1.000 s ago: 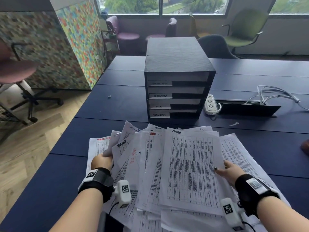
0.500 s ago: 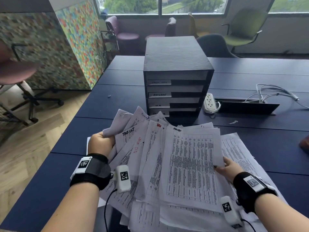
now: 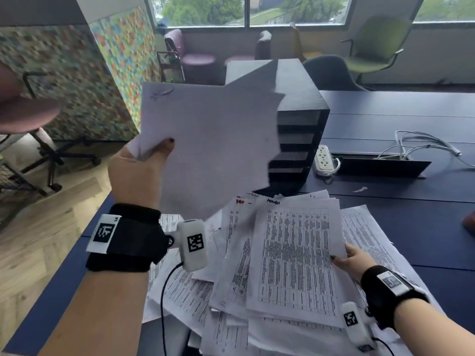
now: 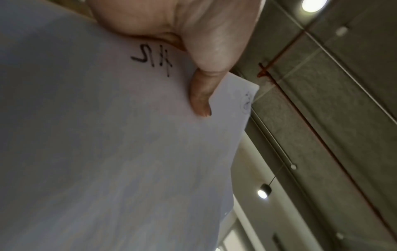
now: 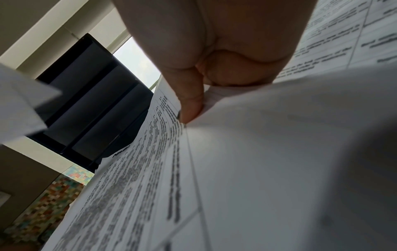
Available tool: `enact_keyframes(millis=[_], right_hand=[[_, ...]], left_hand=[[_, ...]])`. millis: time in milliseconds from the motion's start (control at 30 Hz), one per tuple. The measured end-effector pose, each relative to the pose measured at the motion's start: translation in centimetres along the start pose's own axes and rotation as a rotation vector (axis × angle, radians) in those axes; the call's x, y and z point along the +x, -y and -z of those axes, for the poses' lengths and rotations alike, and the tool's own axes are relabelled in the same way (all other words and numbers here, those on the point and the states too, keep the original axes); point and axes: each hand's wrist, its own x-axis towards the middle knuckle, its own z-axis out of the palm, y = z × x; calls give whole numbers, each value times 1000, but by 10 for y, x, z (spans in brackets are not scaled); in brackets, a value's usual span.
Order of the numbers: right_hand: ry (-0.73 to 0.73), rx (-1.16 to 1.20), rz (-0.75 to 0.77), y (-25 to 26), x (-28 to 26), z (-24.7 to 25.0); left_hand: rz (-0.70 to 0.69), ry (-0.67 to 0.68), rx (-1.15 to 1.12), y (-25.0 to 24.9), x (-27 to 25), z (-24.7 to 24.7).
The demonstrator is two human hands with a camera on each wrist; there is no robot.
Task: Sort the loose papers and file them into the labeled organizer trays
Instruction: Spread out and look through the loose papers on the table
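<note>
My left hand (image 3: 144, 160) pinches a few white sheets (image 3: 210, 150) and holds them raised, blank backs toward me. In the left wrist view the thumb (image 4: 199, 100) presses on these sheets (image 4: 107, 152) below a handwritten mark. They hide the left half of the black organizer (image 3: 300, 119) and its tray labels. My right hand (image 3: 352, 258) grips the right edge of a printed table sheet (image 3: 293, 260) headed ADMIN, atop the loose paper pile (image 3: 231, 291). The right wrist view shows thumb and fingers (image 5: 191, 108) pinching that sheet (image 5: 268, 161), with the organizer (image 5: 92, 95) beyond.
The dark blue table (image 3: 401, 217) carries a white power strip (image 3: 324, 160), a black cable box (image 3: 380, 167) and white cables (image 3: 421, 145) right of the organizer. A small paper scrap (image 3: 359, 189) lies behind the pile. Chairs (image 3: 372, 47) stand beyond the table's far edge.
My left hand has lifted a few sheets off the left side of the pile and swung them up in front of the organizer. My right hand has stayed on the ADMIN sheet.
</note>
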Motion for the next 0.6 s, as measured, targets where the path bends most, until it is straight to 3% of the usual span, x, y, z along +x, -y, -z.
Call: enact_keyframes(millis=[233,400,600], right_hand=[[-11,30,-11,-7,8,1],[-2,65,-34,-12,12,4],[11,94,-64,-17,18,10]], left_hand=[[414,215,-92,64,-33,-37],[665,328,137,126,-67,-24],[575,375,807,174,-79,4]])
